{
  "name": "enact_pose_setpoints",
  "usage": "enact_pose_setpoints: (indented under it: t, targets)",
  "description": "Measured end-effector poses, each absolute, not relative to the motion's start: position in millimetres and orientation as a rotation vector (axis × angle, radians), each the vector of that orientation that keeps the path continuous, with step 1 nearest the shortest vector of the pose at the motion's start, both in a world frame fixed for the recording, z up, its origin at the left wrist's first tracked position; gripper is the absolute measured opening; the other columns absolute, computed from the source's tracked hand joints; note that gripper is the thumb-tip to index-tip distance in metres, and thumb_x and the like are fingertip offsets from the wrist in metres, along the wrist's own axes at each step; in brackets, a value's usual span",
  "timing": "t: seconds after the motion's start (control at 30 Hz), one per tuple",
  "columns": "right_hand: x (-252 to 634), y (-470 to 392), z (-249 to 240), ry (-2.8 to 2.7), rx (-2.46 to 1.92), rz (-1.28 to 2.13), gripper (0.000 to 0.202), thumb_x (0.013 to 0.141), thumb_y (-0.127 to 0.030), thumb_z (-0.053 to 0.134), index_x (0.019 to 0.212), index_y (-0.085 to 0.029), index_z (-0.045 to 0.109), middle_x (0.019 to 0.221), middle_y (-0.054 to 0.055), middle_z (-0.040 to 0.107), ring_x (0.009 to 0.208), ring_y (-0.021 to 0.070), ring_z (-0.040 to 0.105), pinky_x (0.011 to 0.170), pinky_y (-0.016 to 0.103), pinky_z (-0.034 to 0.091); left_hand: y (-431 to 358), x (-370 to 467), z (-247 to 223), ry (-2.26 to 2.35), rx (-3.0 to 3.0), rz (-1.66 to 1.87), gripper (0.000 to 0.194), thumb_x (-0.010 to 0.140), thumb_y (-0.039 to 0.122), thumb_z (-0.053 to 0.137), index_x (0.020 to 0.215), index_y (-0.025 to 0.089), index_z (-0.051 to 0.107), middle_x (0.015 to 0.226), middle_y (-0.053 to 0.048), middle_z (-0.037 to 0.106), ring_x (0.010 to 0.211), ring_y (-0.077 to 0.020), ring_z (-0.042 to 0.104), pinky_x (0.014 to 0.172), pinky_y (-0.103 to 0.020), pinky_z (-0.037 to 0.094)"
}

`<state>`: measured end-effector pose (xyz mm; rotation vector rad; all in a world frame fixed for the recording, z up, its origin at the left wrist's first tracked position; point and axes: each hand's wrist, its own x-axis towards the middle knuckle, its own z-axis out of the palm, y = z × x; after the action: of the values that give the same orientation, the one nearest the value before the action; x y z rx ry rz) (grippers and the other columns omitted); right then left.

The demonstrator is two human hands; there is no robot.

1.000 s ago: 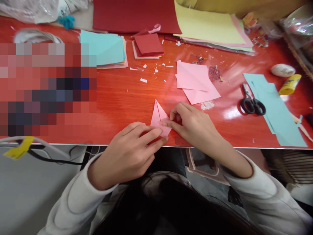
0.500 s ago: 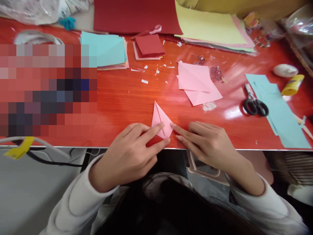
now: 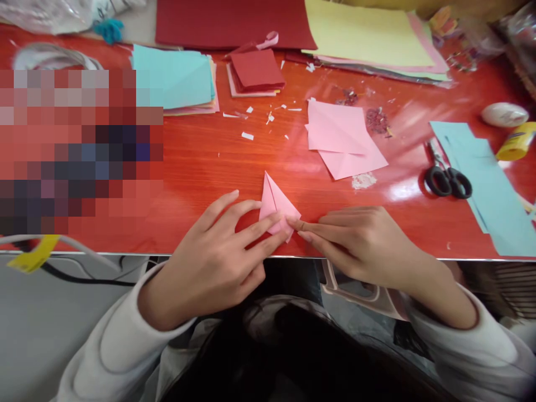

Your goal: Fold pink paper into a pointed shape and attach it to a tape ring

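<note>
Two Hands on One Folded Pink Paper at the Table's Near Edge

One folded pink paper (image 3: pixel 271 200) lies flat on the red table (image 3: pixel 201 178), close to the near edge, its narrow point aimed away from the person. One slanting line runs down from that point. Two bare hands meet at its lower part. The left hand (image 3: pixel 213 251) has its fingers spread well apart; two fingertips press on the paper, and nothing is gripped. The right hand (image 3: pixel 368 240) comes in from the other side, its index fingertip on the paper's lower right part and its thumb a little apart from that finger; the other fingers lie bunched together, and no pinch shows.

Beyond the right hand are two overlapping pink sheets (image 3: pixel 337 131), with two dark clusters of bits near their far side. Farther right, one pair of scissors (image 3: pixel 447 176) with two black finger loops lies beside at least two light-blue pieces (image 3: pixel 488 178). Past those sit one white rounded object (image 3: pixel 505 114) and one yellow cylinder (image 3: pixel 515 143).

Toward the back are one light-blue-topped stack (image 3: pixel 173 78), one smaller stack with dark red on top (image 3: pixel 258 70), one large dark red sheet (image 3: pixel 230 22) and one pile topped with pale yellow (image 3: pixel 368 33). Several white scraps are scattered between; they are too small to count surely.
</note>
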<state>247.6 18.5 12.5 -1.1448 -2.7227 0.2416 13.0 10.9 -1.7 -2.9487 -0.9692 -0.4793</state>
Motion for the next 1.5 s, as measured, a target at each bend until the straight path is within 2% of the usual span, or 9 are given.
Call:
enact_pose_setpoints:
  t: [0.13, 0.5, 0.77, 0.97, 1.03, 1.13, 1.3, 1.4, 1.5]
  targets:
    - [250.3, 26.9, 14.0, -2.714, -1.153, 0.322, 0.041, 0.096, -0.031, 0.039, 0.085, -0.016, 0.075, 0.057, 0.004, 0.063, 0.053, 0.0133, 0.057, 0.053, 0.027, 0.035, 12.9, 11.6, -2.4, -0.930, -2.962, -0.438, 0.046, 0.081, 0.021, 0.053, 0.127, 0.025, 0.054, 0.130, 0.000, 0.058, 0.123, -0.0317, 0.046, 0.109, -0.051, 0.029]
    - [258.7, 17.3, 3.9, -2.589, -1.102, 0.242, 0.038, 0.097, -0.028, 0.038, 0.118, -0.009, 0.063, 0.056, 0.002, 0.058, 0.048, 0.0119, 0.049, 0.052, 0.026, 0.035, 13.3, 7.9, -1.1, -0.914, -3.048, -0.441, 0.038, 0.080, 0.021, 0.056, 0.118, 0.027, 0.062, 0.131, -0.005, 0.057, 0.122, -0.0349, 0.048, 0.108, -0.064, 0.023]
    - [248.9, 16.9, 4.9, -2.730, -0.823, 0.386, 0.035, 0.097, -0.024, 0.038, 0.118, -0.008, 0.062, 0.063, 0.003, 0.065, 0.057, 0.0130, 0.056, 0.056, 0.026, 0.037, 11.8, 9.2, 2.3, -1.020, -3.061, -0.420, 0.037, 0.083, 0.023, 0.052, 0.119, 0.032, 0.060, 0.129, -0.003, 0.058, 0.123, -0.0327, 0.048, 0.107, -0.069, 0.011]
    - [252.5, 25.0, 9.7, -2.387, -0.902, 0.814, 0.033, 0.096, -0.024, 0.042, 0.077, -0.015, 0.067, 0.055, -0.001, 0.057, 0.049, 0.0076, 0.049, 0.051, 0.021, 0.036, 5.5, 12.2, 4.7, -1.132, -3.060, -0.381, 0.035, 0.084, 0.028, 0.052, 0.117, 0.038, 0.060, 0.132, 0.001, 0.055, 0.123, -0.0304, 0.045, 0.108, -0.066, 0.010]
    - [246.4, 19.4, 8.0, -2.205, -1.218, 0.652, 0.021, 0.092, -0.029, 0.051, 0.091, -0.016, 0.066, 0.070, 0.002, 0.060, 0.060, 0.0111, 0.055, 0.056, 0.023, 0.042, -1.4, 16.3, 3.1, -1.175, -2.979, -0.424, 0.037, 0.084, 0.028, 0.052, 0.120, 0.037, 0.058, 0.125, 0.000, 0.059, 0.118, -0.0279, 0.048, 0.109, -0.062, 0.011]
    - [235.0, 12.0, 2.0, -2.214, -1.472, 0.403, 0.037, 0.085, -0.034, 0.060, 0.118, -0.017, 0.059, 0.092, 0.010, 0.059, 0.084, 0.0216, 0.057, 0.071, 0.033, 0.048, -11.8, 25.1, 1.7, -1.214, -2.888, -0.465, 0.039, 0.085, 0.027, 0.049, 0.124, 0.030, 0.056, 0.117, -0.005, 0.063, 0.111, -0.0263, 0.051, 0.107, -0.056, 0.015]
    - [226.0, 12.4, -5.5, -2.268, -1.458, 0.419, 0.035, 0.089, -0.028, 0.054, 0.122, -0.016, 0.057, 0.095, 0.011, 0.056, 0.091, 0.0244, 0.053, 0.082, 0.040, 0.048, -2.7, 36.1, 6.2, -1.419, -2.844, -0.615, 0.031, 0.089, 0.018, 0.043, 0.117, 0.019, 0.057, 0.108, -0.006, 0.068, 0.095, -0.0197, 0.060, 0.096, -0.044, 0.030]
    - [227.2, 13.1, -6.6, -2.261, -1.442, 0.469, 0.036, 0.088, -0.027, 0.055, 0.121, -0.015, 0.057, 0.094, 0.010, 0.056, 0.091, 0.0240, 0.053, 0.084, 0.040, 0.046, 16.2, 38.6, 8.2, -1.510, -2.768, -0.599, 0.031, 0.090, 0.021, 0.044, 0.120, 0.019, 0.054, 0.126, -0.010, 0.060, 0.116, -0.0262, 0.052, 0.097, -0.047, 0.028]
    - [229.9, 11.7, -5.5, -2.188, -1.442, 0.541, 0.041, 0.084, -0.025, 0.061, 0.123, -0.014, 0.055, 0.099, 0.010, 0.056, 0.095, 0.0233, 0.052, 0.087, 0.038, 0.046, 29.1, 40.1, 7.4, -1.456, -2.816, -0.590, 0.019, 0.089, 0.025, 0.049, 0.104, 0.019, 0.059, 0.131, -0.009, 0.055, 0.127, -0.0304, 0.041, 0.100, -0.052, 0.025]
